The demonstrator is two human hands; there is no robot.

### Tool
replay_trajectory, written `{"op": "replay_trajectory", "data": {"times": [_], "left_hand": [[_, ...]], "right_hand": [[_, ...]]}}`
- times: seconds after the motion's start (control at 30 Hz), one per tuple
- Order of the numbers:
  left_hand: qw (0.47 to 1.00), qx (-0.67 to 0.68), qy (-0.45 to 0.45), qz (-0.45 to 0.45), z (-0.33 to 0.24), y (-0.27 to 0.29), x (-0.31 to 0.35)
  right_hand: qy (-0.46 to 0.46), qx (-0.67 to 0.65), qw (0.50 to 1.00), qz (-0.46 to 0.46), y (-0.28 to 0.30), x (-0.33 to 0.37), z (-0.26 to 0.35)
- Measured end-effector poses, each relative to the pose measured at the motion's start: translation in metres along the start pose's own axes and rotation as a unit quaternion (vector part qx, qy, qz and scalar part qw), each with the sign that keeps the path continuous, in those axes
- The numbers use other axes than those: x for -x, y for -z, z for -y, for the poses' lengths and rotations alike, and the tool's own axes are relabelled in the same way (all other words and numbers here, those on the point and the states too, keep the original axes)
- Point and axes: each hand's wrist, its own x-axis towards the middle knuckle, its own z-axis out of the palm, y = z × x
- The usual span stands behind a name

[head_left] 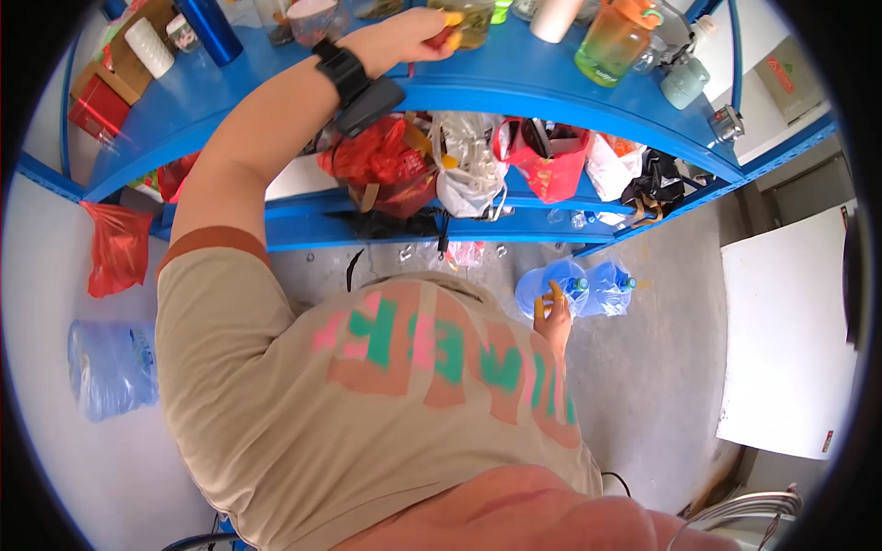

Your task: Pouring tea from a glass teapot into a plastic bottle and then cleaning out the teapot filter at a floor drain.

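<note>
My left arm, with a black device strapped at the wrist, reaches up to the blue shelf. Yellow covers show on the fingertips of my left hand [424, 39]. Its fingers are curled against the left side of a clear glass cup [474, 25] with yellowish-green contents; part of the grip is hidden. My right hand [553, 323] hangs low by my side, fingers loosely bent and apart, also with yellow tips. Nothing shows in it. Behind it, on the floor, stand large blue water bottles [608, 286].
The blue shelf [514, 90] also carries a blue tumbler [209, 30], an orange-green bottle [614, 44] and a greenish jar [685, 83]. Bags, including a red paper one [549, 163], fill the tier below. A red plastic bag [118, 248] hangs left; a white panel [785, 331] stands right.
</note>
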Motion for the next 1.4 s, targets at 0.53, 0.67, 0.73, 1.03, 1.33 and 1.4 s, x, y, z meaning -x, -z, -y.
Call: {"op": "replay_trajectory", "data": {"times": [0.53,0.67,0.73,1.03,1.33,1.4], "left_hand": [[0.860,-0.417,-0.292,-0.048,-0.032,-0.066,0.115],[0.837,-0.432,-0.334,-0.027,-0.042,-0.119,0.100],[0.815,-0.503,-0.288,-0.011,-0.050,-0.125,0.095],[0.703,-0.579,-0.375,-0.172,-0.052,-0.067,0.083],[0.737,-0.565,-0.359,-0.092,-0.077,-0.072,0.063],[0.724,-0.590,-0.345,-0.098,-0.079,-0.086,0.048]], "right_hand": [[0.120,-0.049,0.984,0.120,-0.002,-0.082,0.091],[0.201,-0.094,0.970,0.097,0.005,-0.137,0.166],[0.237,-0.124,0.960,0.076,0.010,-0.151,0.185],[0.097,-0.198,0.970,0.104,0.040,-0.118,0.108],[-0.023,-0.221,0.971,0.091,0.068,-0.086,0.018],[-0.037,-0.233,0.968,0.083,0.071,-0.082,0.015]]}}
